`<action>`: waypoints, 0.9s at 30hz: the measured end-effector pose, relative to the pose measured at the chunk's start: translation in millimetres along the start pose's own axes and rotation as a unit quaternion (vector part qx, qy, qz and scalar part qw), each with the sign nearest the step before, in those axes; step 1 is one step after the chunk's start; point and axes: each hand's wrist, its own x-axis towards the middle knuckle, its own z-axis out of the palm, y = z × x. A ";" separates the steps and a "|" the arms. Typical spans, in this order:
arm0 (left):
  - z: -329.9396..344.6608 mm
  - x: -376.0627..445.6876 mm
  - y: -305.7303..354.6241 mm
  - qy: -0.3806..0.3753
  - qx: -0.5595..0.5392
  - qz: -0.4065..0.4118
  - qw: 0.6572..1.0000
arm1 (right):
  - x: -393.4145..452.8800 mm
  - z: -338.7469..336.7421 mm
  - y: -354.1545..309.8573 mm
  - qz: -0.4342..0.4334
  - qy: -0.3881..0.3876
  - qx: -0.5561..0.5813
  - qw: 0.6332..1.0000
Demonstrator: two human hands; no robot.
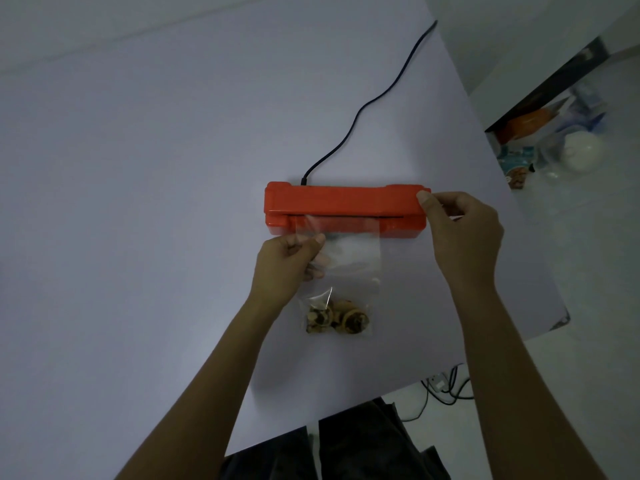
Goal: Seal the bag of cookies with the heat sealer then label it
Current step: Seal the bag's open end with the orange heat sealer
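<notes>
Pale lilac-grey covers the counter (138,202) that fills most of what I see from the head camera. Working from the left, my left hand (287,265) is pinching the upper left edge of the clear plastic bag (346,258), thumb on top and fingers curled beneath the film. The bag lies flat on the counter, its open top tucked into the slot of the orange-red heat sealer (343,209), which sits crosswise just beyond my hands. The chocolate-chip cookies (337,318) are bunched at the bottom of the bag, at the end nearest me and well clear of the sealer. A black power cord (374,102) plugs into the back of the sealer and snakes away toward the far right edge of the counter. Further right, my right hand (464,233) rests at the right end of the sealer, thumb tip touching the top corner and fingers loosely curled in, gripping nothing I can make out. Beyond the counter's right edge, on the floor (588,271), sits a blurred clutter of packages and a white round object.
</notes>
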 end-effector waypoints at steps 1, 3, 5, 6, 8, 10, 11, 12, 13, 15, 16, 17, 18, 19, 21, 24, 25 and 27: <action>-0.7 -0.4 -0.5 -0.004 0.001 0.001 1.000 | 0.2 0.2 0.4 0.003 -0.001 0.002 1.000; -4.1 -1.9 -2.8 -0.023 0.002 0.003 1.000 | 0.3 0.4 1.4 0.009 -0.006 0.008 1.000; -10.8 -3.4 -8.0 -0.064 0.010 -0.001 0.998 | 1.5 0.4 2.8 0.015 -0.011 0.012 1.000; -15.1 -4.0 -12.1 -0.087 0.028 -0.004 0.996 | 2.6 0.0 3.6 0.020 -0.015 0.014 1.000; -22.1 -5.9 -20.2 -0.129 0.062 -0.016 0.990 | 5.6 -1.1 6.1 0.033 -0.025 0.018 0.999; -26.4 -7.8 -27.2 -0.159 0.061 -0.034 0.985 | 7.7 -2.2 9.4 0.047 -0.034 0.037 0.998; -27.9 -8.2 -30.2 -0.170 0.058 -0.040 0.983 | 8.0 -2.6 11.1 0.054 -0.037 0.048 0.997; -29.3 -7.7 -32.7 -0.177 0.067 -0.040 0.981 | 7.7 -3.0 12.5 0.061 -0.040 0.056 0.996; -30.7 -6.9 -34.9 -0.183 0.082 -0.036 0.979 | 7.0 -3.4 14.0 0.067 -0.041 0.062 0.995; -32.1 -3.8 -37.8 -0.193 0.106 -0.029 0.975 | 5.8 -3.8 16.1 0.075 -0.040 0.069 0.994; -32.4 -1.9 -38.5 -0.198 0.114 -0.029 0.973 | 5.6 -4.0 16.4 0.079 -0.040 0.070 0.994; -32.6 -0.7 -38.3 -0.203 0.122 -0.027 0.971 | 5.5 -4.2 16.2 0.082 -0.040 0.069 0.993; -32.9 0.4 -38.3 -0.206 0.131 -0.022 0.969 | 5.4 -4.4 15.6 0.084 -0.040 0.067 0.993; -33.1 1.3 -37.9 -0.210 0.139 -0.015 0.968 | 5.7 -4.4 14.9 0.085 -0.040 0.064 0.994; -33.5 2.9 -37.1 -0.214 0.155 -0.003 0.964 | 6.2 -4.4 13.8 0.083 -0.040 0.058 0.994; -33.6 3.9 -37.7 -0.213 0.172 -0.001 0.962 | 6.5 -5.2 12.2 0.087 -0.043 0.054 0.994; -33.2 3.5 -37.9 -0.213 0.171 -0.003 0.962 | 6.7 -5.4 12.3 0.088 -0.043 0.052 0.994; -32.5 2.0 -38.8 -0.210 0.166 -0.007 0.963 | 6.2 -6.2 12.3 0.089 -0.043 0.048 0.994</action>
